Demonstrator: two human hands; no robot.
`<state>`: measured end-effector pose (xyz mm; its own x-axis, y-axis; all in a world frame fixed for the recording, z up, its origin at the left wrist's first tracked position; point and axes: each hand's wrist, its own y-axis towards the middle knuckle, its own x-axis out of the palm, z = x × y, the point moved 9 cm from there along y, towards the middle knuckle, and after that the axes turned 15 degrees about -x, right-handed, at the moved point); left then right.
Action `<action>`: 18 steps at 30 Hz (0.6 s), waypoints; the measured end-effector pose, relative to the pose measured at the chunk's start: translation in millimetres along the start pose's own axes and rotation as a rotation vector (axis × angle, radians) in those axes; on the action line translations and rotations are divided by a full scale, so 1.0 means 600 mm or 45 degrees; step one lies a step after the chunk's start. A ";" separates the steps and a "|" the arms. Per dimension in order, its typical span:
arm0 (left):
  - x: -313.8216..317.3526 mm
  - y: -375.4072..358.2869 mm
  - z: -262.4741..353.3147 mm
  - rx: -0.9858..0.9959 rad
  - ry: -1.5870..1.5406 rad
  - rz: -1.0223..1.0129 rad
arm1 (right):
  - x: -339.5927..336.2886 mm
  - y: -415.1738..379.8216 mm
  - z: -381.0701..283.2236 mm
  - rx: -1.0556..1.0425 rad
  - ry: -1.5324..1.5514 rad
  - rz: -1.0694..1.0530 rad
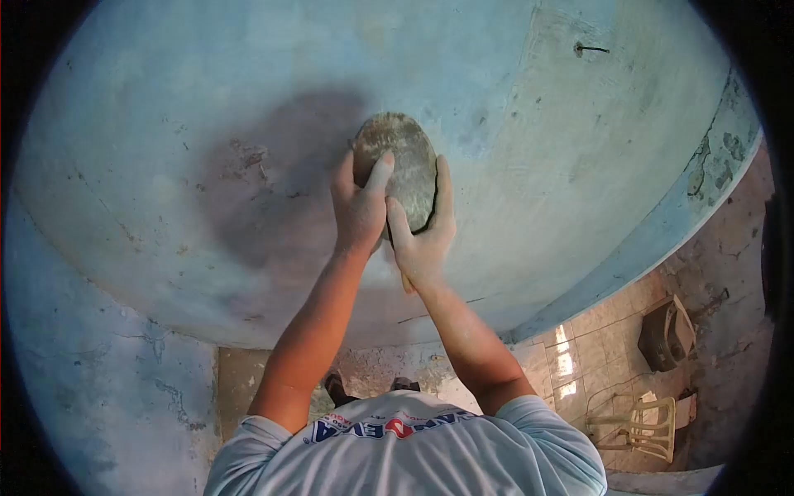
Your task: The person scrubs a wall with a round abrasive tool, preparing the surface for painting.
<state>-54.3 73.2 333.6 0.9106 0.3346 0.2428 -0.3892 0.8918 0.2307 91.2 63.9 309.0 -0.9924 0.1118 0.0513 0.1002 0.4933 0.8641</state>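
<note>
Both my hands hold an oval, flat-faced grey-brown block (399,157) up against the pale blue, patchy wall (496,223). My left hand (360,202) grips its left side, with the thumb lying over its face. On the lower right, my right hand (423,240) wraps the edge, its thumb on the near side and its fingers up along the right side. Whitish dust covers both hands. The back of the block is hidden. A dark shadow falls on the wall to the left.
A short dark wire (593,50) sticks out of the wall at the upper right. At the lower right, a pale plastic chair (649,426) and a dark bag-like object (667,333) are on the tiled floor (600,351). Another blue wall (124,388) stands at the left.
</note>
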 end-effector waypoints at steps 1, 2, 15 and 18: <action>0.003 0.002 0.004 -0.025 -0.049 0.001 | 0.000 0.010 -0.008 0.008 0.031 0.000; 0.003 0.002 0.003 -0.050 -0.099 0.007 | -0.001 0.013 -0.011 0.016 0.065 -0.003; -0.001 0.006 -0.009 -0.010 -0.212 -0.002 | 0.009 0.005 0.000 -0.026 0.012 -0.004; -0.001 -0.001 -0.006 -0.057 -0.212 -0.037 | 0.004 -0.011 -0.002 -0.037 -0.027 -0.004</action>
<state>-54.4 73.8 329.8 0.8843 0.2565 0.3903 -0.3528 0.9144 0.1985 87.9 59.9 304.3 -0.9909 0.1289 0.0384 0.0950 0.4684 0.8784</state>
